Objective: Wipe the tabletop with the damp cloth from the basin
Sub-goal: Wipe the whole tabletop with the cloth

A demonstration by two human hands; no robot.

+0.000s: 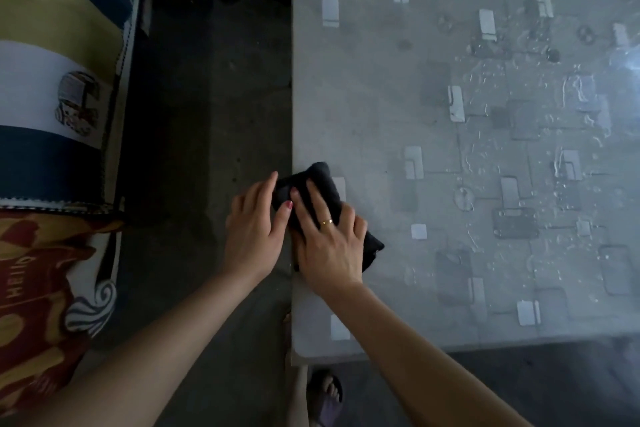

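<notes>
Pressing down on a dark, bunched-up cloth [311, 198], the right hand [329, 246] lies flat across it with fingers spread and stretched out, not curled around anything, a gold ring on one finger. That cloth sits right at the left edge of the grey patterned tabletop [467, 135], partly hanging over the edge. The left hand [254, 232] is beside it, just off the table over the dark concrete floor [207, 97], fingers loosely extended with the tips touching the cloth's overhanging end; can't really tell if it's pinching it or just resting there. Over on the right half of the tabletop there are water droplets and wet streaks [581, 97] shining. A striped blue, yellow and white cushion [59, 62] sits off to the left, and a foot in a sandal [325, 395] shows under the table's near edge.
</notes>
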